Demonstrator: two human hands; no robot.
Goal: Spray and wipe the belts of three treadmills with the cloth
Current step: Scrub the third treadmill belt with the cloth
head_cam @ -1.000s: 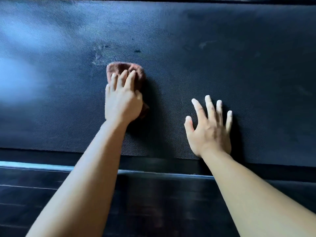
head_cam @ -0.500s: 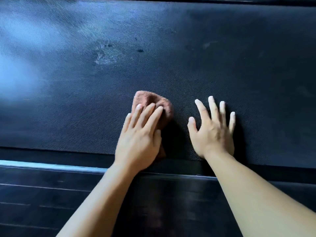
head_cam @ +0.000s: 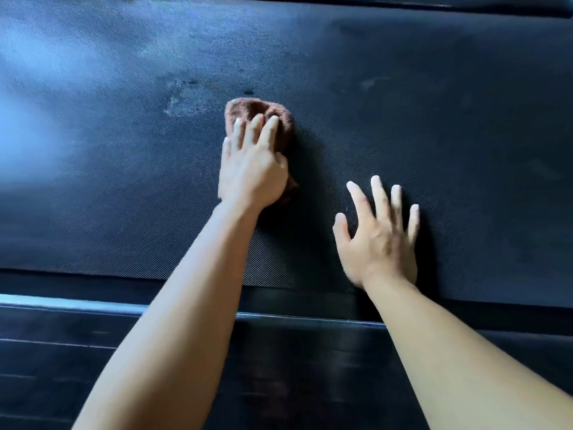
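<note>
Left hand (head_cam: 252,169) flat on cloth (head_cam: 259,111), on belt (head_cam: 434,135) | right hand (head_cam: 379,237) spread, empty | step: wiping | next maybe: rub pale smudge (head_cam: 183,103)

- Left hand (head_cam: 252,172) on cloth (head_cam: 263,111), cloth on belt (head_cam: 434,135).
- Right hand (head_cam: 379,240) flat on belt, right of cloth.
- Side rail (head_cam: 77,305) before belt.

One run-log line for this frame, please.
phase: wipe | left hand: presses cloth on belt | right hand: flat on belt | smudge: left of cloth
</note>
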